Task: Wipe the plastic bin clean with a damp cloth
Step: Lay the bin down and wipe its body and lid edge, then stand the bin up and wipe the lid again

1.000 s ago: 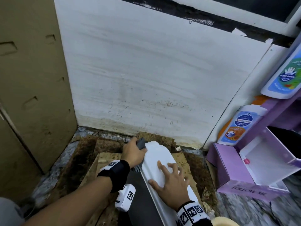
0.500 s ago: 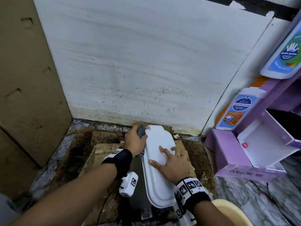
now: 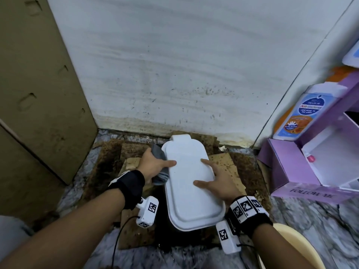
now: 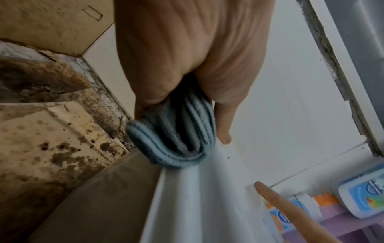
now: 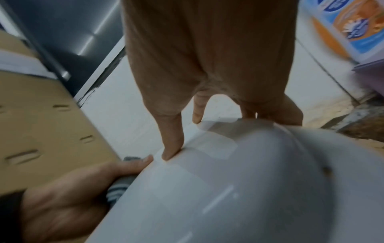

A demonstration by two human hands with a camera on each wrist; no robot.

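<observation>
Since a second ago the white lid (image 3: 189, 183) of the bin has swung from lying on a slant to pointing straight at the wall, and the right hand (image 3: 219, 182) has slid from the lid's top to its right edge. The right hand's thumb and forefinger lie straight on the lid; its other fingers drop over the edge, so I cannot tell whether they grasp it. The left hand (image 3: 153, 165) clasps a folded grey cloth (image 3: 160, 165) against the lid's left edge, thumb stretched onto the top. The bin stands on stained cardboard (image 3: 108, 164) on the floor near the wall. A purple box (image 3: 287, 167) and soap bottles (image 3: 303, 111) stand to the right.
</observation>
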